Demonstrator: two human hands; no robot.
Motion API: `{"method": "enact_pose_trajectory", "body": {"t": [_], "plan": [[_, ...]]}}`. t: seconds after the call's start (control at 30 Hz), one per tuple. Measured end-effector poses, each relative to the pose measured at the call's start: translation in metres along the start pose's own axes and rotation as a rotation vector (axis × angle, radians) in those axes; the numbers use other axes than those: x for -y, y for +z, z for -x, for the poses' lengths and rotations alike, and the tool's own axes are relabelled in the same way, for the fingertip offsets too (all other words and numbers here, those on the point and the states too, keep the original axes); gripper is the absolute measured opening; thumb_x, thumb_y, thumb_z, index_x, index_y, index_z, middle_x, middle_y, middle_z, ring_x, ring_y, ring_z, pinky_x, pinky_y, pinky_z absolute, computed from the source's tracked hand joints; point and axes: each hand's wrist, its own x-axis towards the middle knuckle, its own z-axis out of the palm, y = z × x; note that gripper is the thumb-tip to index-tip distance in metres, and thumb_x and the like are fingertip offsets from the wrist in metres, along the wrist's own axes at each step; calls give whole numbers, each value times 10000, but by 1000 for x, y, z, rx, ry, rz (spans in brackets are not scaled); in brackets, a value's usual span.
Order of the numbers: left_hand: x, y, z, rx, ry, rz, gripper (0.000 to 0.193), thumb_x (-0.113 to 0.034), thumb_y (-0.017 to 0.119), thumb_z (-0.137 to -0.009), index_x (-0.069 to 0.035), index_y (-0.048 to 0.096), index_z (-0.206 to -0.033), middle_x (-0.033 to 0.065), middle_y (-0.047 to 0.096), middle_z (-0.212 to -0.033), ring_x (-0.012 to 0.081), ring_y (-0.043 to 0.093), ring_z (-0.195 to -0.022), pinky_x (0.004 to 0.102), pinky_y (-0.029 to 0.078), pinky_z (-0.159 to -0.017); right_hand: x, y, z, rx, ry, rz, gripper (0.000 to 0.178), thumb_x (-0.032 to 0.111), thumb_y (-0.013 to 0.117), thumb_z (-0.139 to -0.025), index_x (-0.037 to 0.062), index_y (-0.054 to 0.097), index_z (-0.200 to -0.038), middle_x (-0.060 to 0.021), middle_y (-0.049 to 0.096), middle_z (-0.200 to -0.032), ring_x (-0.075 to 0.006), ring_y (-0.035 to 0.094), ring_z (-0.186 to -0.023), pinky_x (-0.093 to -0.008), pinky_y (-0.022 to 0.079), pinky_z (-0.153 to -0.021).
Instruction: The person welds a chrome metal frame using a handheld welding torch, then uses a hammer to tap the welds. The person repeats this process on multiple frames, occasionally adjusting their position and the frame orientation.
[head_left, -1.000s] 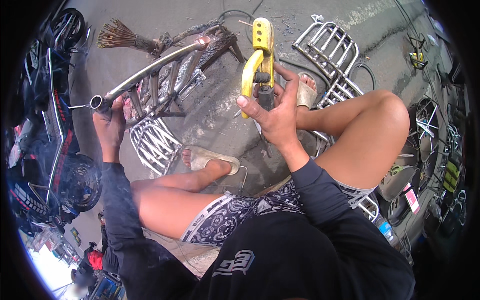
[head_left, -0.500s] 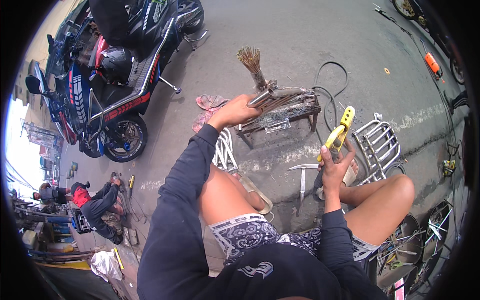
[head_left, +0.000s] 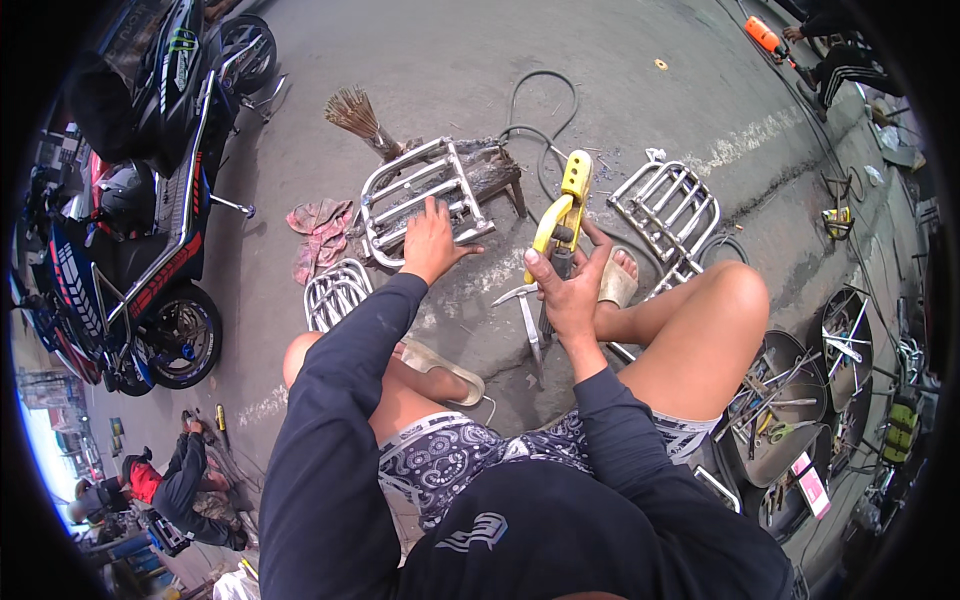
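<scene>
My left hand [head_left: 432,240] presses down on a chrome tube rack [head_left: 418,195] that lies on a low dark stand [head_left: 490,175]. My right hand [head_left: 568,288] grips a yellow electrode holder [head_left: 560,215] upright, a black cable [head_left: 530,105] looping away behind it. I sit low, knees bent, sandalled feet on the asphalt.
A second chrome rack [head_left: 668,210] lies to the right, a third [head_left: 335,292] by my left knee. A rag [head_left: 318,232] and a stick broom [head_left: 355,115] lie behind. Motorbikes [head_left: 150,200] stand left. Round pans of tools [head_left: 790,420] sit at right. Another person [head_left: 175,480] crouches lower left.
The view swung left then back. My left hand let go of a long tube it held and now rests on the rack. The right hand kept the yellow holder.
</scene>
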Motion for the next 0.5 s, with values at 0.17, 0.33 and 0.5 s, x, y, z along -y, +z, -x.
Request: {"method": "enact_pose_trajectory", "body": {"t": [0.17,0.33,0.5], "plan": [[5,0,-3,18,22,89,1292,-715,903,-554,93,439,-1448,275,446,-1435,449,597,-1220,492,485,-1068,-3,0,-4,14,-21,-32,952,341,924,-812,38,295,-1459,-149,667,-1137,-170,648,-1006,-315,555,-877],[45,-14,-47,177,-130,229,1193,-698,905,-615,79,509,-1429,327,430,-1487,474,578,-1288,479,489,-1091,-4,-1,-8,-20,-75,3,971,412,904,-818,21,293,-1463,-194,686,-1186,-208,680,-1074,-347,551,-919],[118,6,-123,-49,38,222,481,-181,664,-979,33,544,-1392,263,560,-1356,463,566,-1222,507,464,-1067,3,-1,-8,-23,-94,66,984,405,907,-820,17,282,-1472,-183,687,-1226,-215,656,-1143,-363,508,-1012]]}}
